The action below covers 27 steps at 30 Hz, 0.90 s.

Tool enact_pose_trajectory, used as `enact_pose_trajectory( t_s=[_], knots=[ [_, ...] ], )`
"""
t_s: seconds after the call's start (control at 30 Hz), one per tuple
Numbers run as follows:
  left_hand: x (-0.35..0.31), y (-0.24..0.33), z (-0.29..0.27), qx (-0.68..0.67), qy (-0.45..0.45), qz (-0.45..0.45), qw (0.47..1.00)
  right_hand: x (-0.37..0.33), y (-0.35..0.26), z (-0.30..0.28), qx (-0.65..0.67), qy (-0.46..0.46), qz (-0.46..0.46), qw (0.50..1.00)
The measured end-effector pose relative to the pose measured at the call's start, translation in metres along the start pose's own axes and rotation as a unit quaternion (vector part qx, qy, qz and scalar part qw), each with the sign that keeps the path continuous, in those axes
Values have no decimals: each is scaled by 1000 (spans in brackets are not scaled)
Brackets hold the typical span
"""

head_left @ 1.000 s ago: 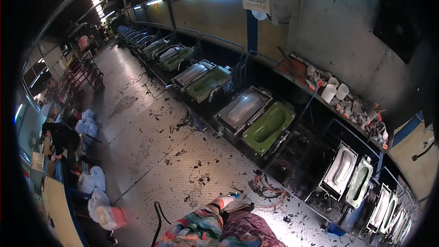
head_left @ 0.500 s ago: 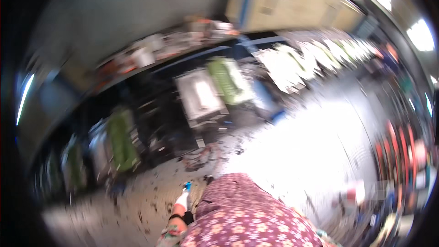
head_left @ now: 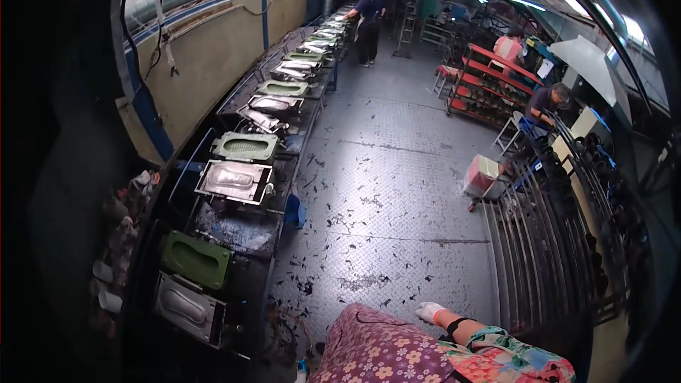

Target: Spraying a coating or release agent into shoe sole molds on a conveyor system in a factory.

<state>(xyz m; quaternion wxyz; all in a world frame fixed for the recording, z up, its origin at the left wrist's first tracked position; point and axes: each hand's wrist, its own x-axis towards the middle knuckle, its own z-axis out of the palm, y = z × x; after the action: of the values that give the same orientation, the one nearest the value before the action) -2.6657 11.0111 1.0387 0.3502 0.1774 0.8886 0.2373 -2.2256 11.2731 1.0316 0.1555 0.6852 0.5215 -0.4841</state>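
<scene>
My right hand (head_left: 429,312), in a white glove, hangs over the metal floor beside my flowered apron (head_left: 383,347). Its fingers look loosely bent and apart, with nothing visible in them. Of my left hand (head_left: 302,372) only a small white and blue bit shows at the lower edge; its fingers and whatever it may hold are hidden. Nearest on the left lie the halves of a shoe-sole mould, one green (head_left: 195,260) and one silver (head_left: 190,306), both with sole-shaped hollows. Farther along sits another pair, silver (head_left: 233,179) and green (head_left: 245,146). Neither hand touches a mould.
A long bench (head_left: 259,230) of moulds runs away along the left wall; a person (head_left: 369,18) stands at its far end. Dark scraps litter the floor. On the right are metal rails (head_left: 525,262), a red-and-white bin (head_left: 481,174), a red shoe rack (head_left: 489,85) and another person (head_left: 543,103).
My view has swung, from the bench lying across the picture to looking along its length. My right hand has come into sight; my left has dropped mostly out of the lower edge.
</scene>
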Motion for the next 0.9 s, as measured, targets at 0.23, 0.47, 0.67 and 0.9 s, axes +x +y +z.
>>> enact_pose_trajectory(
  t_s=[0.23, 0.47, 0.67, 0.9],
  knots=[
    [53, -43, -23, -25, -153, -186, 970, -68, -41, -14, 47, -11, 13, 999],
    [25, -13, -35, -220, -104, -281, 928, 50, 83, -1, -126, -42, -102, 986],
    [-4, -21, -19, -259, -73, -301, 915, 29, 19, -43, -137, -21, -32, 990],
    [-29, 11, -4, -260, -54, -342, 902, 69, -8, -103, -352, -71, -364, 860]
  ],
)
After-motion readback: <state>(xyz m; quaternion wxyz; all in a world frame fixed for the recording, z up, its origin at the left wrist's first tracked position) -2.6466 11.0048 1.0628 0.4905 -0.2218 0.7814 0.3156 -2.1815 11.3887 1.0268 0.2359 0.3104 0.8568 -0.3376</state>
